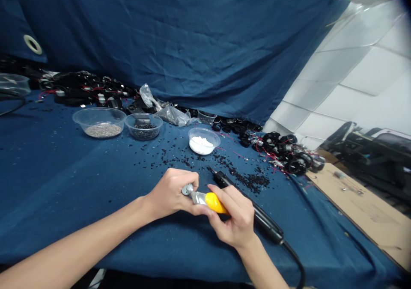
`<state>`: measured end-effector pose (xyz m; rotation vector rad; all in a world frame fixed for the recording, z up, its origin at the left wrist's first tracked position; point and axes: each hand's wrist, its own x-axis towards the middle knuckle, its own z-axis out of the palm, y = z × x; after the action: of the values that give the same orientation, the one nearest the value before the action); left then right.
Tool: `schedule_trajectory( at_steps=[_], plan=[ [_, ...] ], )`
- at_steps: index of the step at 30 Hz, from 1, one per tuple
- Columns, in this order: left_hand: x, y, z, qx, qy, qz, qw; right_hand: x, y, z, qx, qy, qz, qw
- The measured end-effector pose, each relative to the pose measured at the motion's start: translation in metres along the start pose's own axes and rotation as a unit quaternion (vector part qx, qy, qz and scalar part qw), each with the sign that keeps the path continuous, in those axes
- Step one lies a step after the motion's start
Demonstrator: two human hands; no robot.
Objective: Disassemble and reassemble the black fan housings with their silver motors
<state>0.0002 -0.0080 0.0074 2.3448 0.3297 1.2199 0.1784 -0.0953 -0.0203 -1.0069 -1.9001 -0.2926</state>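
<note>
Fingers of the left hand (pixel 173 192) are closed around a small grey part (pixel 186 189), whose round end shows at the fingertips, turned up toward the camera. The right hand (pixel 236 220) is closed too, thumb and fingers pinching a yellow-handled tool (pixel 215 202) by its handle. That tool lies between the two hands, its long axis running from the right palm up and leftward, so its flat metal end points at the left hand and meets or nearly meets the grey part; the overlap hides whether they touch. The part sits to the left of the metal end and slightly farther from the body, with the left hand the nearer one to it. How firmly either hand grips, I cannot tell. Just beyond the right hand, a long black tool (pixel 266 222) rests on the blue cloth (pixel 144 246), tip away from the body and cord (pixel 296 257) toward it, on a similar slant but steeper. Past its tip stands a clear bowl (pixel 216 142) holding white stuff (pixel 201 144), with black bits (pixel 253 181) scattered nearby.
</note>
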Motion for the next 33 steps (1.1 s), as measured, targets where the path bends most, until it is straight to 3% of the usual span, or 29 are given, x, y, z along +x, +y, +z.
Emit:
schedule_trajectory(
  at_steps=[16, 25, 33],
  plan=[
    [-0.003, -0.011, -0.001, 0.012, -0.045, -0.114, 0.992, -0.004, 0.005, 0.005, -0.075, 0.034, 0.007, 0.997],
    [-0.005, -0.011, -0.002, 0.042, -0.048, -0.08, 0.995, -0.003, 0.002, 0.004, -0.039, -0.003, 0.01, 0.999],
    [-0.004, -0.011, -0.001, 0.037, -0.046, -0.075, 0.995, -0.003, 0.003, 0.004, -0.049, 0.006, -0.002, 0.999]
  ],
)
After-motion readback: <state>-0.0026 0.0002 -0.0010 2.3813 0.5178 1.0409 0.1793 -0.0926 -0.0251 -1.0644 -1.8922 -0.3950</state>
